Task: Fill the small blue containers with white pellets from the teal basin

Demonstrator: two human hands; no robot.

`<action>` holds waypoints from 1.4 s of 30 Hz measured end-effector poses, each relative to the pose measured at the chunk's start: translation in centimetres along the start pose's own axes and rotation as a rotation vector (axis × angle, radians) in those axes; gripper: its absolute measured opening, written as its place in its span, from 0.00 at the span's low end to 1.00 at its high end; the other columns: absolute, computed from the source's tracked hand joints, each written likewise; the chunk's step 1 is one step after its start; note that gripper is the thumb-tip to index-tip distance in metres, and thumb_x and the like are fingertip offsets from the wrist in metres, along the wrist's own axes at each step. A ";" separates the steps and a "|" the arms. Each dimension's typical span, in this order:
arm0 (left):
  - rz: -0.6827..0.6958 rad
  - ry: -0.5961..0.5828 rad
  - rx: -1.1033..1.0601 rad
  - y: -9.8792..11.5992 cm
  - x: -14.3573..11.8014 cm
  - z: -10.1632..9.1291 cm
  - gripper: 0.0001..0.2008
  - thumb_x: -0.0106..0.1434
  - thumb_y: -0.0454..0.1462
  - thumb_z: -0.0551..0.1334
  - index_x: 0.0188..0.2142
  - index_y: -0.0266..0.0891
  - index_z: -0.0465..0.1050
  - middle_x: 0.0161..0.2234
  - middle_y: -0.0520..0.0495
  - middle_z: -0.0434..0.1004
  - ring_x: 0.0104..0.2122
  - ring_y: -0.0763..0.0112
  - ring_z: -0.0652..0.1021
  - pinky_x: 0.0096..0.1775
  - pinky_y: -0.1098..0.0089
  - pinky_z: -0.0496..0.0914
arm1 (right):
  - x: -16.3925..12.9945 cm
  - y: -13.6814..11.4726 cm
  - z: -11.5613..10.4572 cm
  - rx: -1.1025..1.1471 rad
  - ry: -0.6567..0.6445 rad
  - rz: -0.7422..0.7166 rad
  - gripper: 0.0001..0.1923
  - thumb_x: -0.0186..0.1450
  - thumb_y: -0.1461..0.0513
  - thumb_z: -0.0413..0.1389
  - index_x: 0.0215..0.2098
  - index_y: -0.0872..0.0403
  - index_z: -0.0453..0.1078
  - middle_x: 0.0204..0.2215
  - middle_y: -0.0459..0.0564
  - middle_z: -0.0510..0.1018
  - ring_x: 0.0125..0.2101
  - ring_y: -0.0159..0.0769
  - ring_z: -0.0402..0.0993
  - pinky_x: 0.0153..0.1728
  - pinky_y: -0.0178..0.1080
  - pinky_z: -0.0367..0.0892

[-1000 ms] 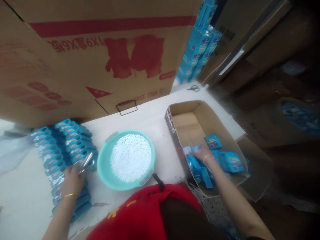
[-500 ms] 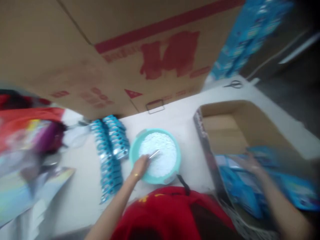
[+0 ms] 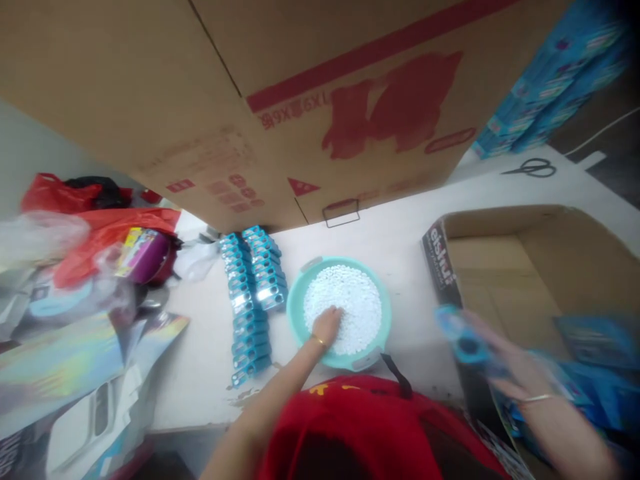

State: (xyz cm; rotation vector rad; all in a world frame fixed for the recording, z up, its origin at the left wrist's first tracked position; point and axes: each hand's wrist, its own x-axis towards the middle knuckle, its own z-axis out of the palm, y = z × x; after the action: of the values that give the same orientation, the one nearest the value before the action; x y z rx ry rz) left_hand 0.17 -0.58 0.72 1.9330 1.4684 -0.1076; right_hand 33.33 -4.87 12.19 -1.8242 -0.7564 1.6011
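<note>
A turquoise basin of small white pellets stands on the white table. My left hand is in it with curled fingers pressed against the pellets; what they hold, if anything, is hidden. My right hand, smeared by motion, grips a blue packet with a dark round spot, over the near left side of an open carton. More flat blue packets lie in the carton below and right of that hand. Two rows of small blue boxes line the table left of the basin.
A tall cardboard box walls off the table's far side. Scissors lie at the back right, near stacked blue packs. Plastic bags, a purple container and shiny sheets crowd the left.
My right hand has come up and left from the packets in the carton, now with a blue packet. My left hand has moved deeper into the pellets; the metal tool it held no longer shows.
</note>
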 end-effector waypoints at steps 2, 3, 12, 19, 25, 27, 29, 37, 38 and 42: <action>0.029 -0.005 -0.079 0.2 -0.6 0.7 0.20 0.59 0.28 0.53 0.50 0.40 0.67 0.47 0.44 0.71 0.47 0.64 0.72 0.51 0.62 0.66 | -2.3 -0.7 2.9 0.038 -0.242 0.068 0.24 0.61 0.44 0.52 0.48 0.49 0.68 0.44 0.55 0.76 0.42 0.48 0.75 0.43 0.49 0.70; 0.042 -0.005 -0.118 0.1 -0.8 0.8 0.21 0.58 0.27 0.53 0.50 0.41 0.67 0.47 0.45 0.71 0.47 0.66 0.72 0.52 0.63 0.66 | -3.2 -0.9 4.4 0.008 -0.389 0.045 0.23 0.61 0.44 0.52 0.45 0.50 0.70 0.42 0.54 0.76 0.44 0.48 0.74 0.46 0.50 0.68; 0.126 0.080 -0.345 -0.4 -2.3 -2.2 0.19 0.62 0.38 0.58 0.52 0.40 0.66 0.49 0.42 0.72 0.46 0.64 0.73 0.51 0.63 0.67 | -5.0 2.3 6.4 0.022 -0.681 -0.167 0.52 0.49 0.45 0.64 0.65 0.49 0.49 0.63 0.57 0.57 0.62 0.53 0.53 0.60 0.51 0.50; 0.208 0.123 -0.277 0.8 -3.8 -7.9 0.16 0.65 0.43 0.55 0.49 0.38 0.68 0.38 0.44 0.73 0.35 0.69 0.73 0.41 0.68 0.69 | -1.5 1.5 6.1 0.101 -0.526 -0.139 0.35 0.50 0.52 0.65 0.54 0.52 0.65 0.52 0.54 0.73 0.53 0.52 0.68 0.56 0.51 0.60; 0.270 0.152 -0.239 1.6 -5.0 -12.4 0.16 0.66 0.43 0.54 0.48 0.37 0.68 0.36 0.45 0.73 0.32 0.72 0.72 0.38 0.70 0.69 | 1.1 0.2 6.1 -0.014 -0.380 -0.230 0.30 0.55 0.56 0.59 0.55 0.55 0.65 0.51 0.57 0.74 0.51 0.50 0.71 0.54 0.54 0.62; 0.295 0.156 -0.218 2.1 -5.4 -13.8 0.16 0.66 0.42 0.54 0.49 0.37 0.68 0.37 0.44 0.73 0.33 0.71 0.73 0.38 0.70 0.68 | 1.9 -0.4 6.7 -0.179 -0.292 -0.438 0.32 0.56 0.59 0.58 0.58 0.55 0.61 0.56 0.57 0.69 0.55 0.48 0.66 0.57 0.52 0.59; 0.317 0.143 -0.201 2.8 -5.8 -15.0 0.15 0.66 0.42 0.54 0.50 0.38 0.67 0.38 0.44 0.74 0.34 0.71 0.73 0.39 0.70 0.68 | 2.5 -0.8 7.5 -0.315 -0.280 -0.602 0.34 0.56 0.64 0.55 0.60 0.53 0.58 0.59 0.56 0.65 0.58 0.46 0.62 0.59 0.51 0.56; 0.407 -0.073 0.001 4.6 -6.4 -17.9 0.14 0.66 0.40 0.52 0.49 0.39 0.67 0.41 0.44 0.74 0.40 0.68 0.75 0.43 0.68 0.68 | 3.1 -1.2 10.6 -0.571 -0.286 -0.790 0.38 0.52 0.68 0.53 0.62 0.52 0.55 0.59 0.54 0.64 0.59 0.45 0.59 0.60 0.50 0.57; 0.402 -0.093 0.039 4.9 -6.3 -18.2 0.14 0.66 0.40 0.53 0.49 0.40 0.67 0.42 0.44 0.74 0.40 0.67 0.75 0.44 0.68 0.69 | 3.1 -1.2 10.8 -0.586 -0.294 -0.799 0.38 0.52 0.68 0.53 0.62 0.52 0.55 0.59 0.54 0.64 0.59 0.45 0.60 0.60 0.50 0.57; 0.311 -0.150 0.223 6.9 -6.1 -19.6 0.14 0.64 0.38 0.54 0.49 0.41 0.67 0.42 0.44 0.74 0.40 0.63 0.76 0.41 0.66 0.70 | 3.2 -1.1 11.7 -0.657 -0.300 -0.787 0.38 0.52 0.67 0.53 0.62 0.53 0.54 0.58 0.56 0.65 0.58 0.45 0.61 0.58 0.50 0.60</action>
State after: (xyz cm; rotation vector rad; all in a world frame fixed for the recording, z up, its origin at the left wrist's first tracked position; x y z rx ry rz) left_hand -2.44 4.76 21.54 2.2562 1.0811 -0.2781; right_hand 22.08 -1.01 9.74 -1.3524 -2.0207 1.1485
